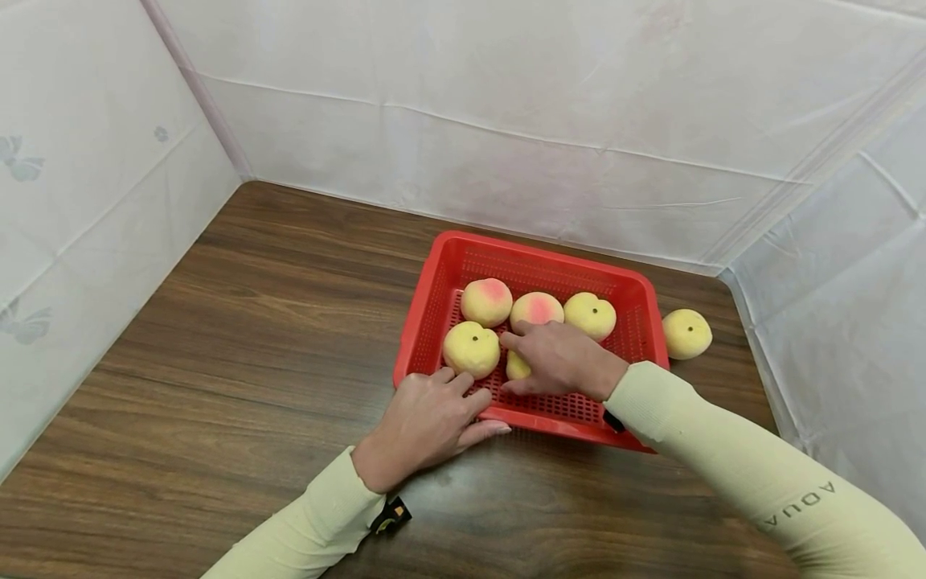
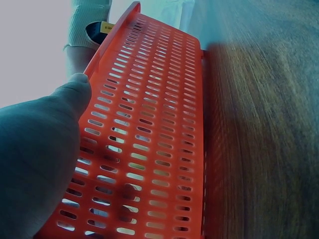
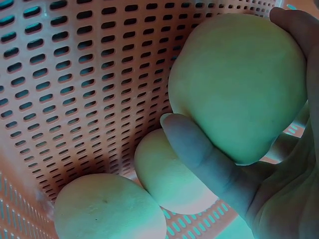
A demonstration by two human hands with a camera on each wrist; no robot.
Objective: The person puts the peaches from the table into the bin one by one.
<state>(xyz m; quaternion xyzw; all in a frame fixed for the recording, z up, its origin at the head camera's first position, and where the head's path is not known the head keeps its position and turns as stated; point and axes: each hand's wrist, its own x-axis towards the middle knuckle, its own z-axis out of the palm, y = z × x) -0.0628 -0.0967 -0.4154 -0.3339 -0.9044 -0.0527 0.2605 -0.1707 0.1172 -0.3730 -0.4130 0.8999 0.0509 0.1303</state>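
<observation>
A red slotted plastic basket holds several yellow peaches with pink blush. My left hand grips its near rim, fingers over the edge and thumb outside the wall. Inside the basket my right hand holds a peach between thumb and fingers; in the head view the hand covers most of that peach. Close to its fingertips sits another yellow peach at the near left. Behind the hand are a blushed peach, a second blushed peach and a yellow one.
One more peach lies on the table, just outside the basket's right wall. The brown wood-grain table extends left and in front of the basket. White sheeting stands along the back and both sides.
</observation>
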